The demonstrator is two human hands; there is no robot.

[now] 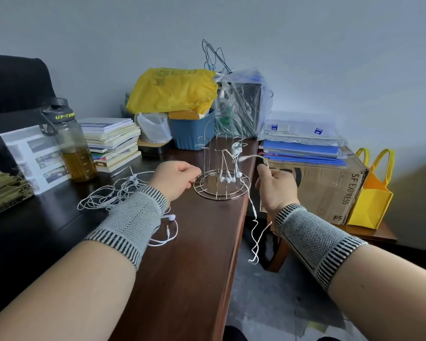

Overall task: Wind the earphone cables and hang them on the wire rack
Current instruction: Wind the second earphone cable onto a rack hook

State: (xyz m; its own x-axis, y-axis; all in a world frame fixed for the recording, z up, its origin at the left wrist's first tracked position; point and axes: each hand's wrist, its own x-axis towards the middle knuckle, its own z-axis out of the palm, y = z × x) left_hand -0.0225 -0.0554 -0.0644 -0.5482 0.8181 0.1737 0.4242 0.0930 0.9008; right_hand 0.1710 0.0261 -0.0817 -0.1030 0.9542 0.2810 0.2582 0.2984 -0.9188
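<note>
Desk edge (231, 242); right hand (277, 187) pinching cable (252, 212)

My forearms come bare into the lower corners of the frame, with no sleeve over them. On my left wrist, left of centre, I wear a grey knitted elastic wrist band (130, 225): a fine mesh weave through the middle, a smoother ribbed panel along one side, and a border of short black and white stripes at each end. My right wrist, at the right of the frame, carries a matching grey knitted wrist band (312, 238) with the same dotted mesh and striped cuffs. My left hand (174, 179) and right hand (277, 188) are ungloved and without rings.
</note>
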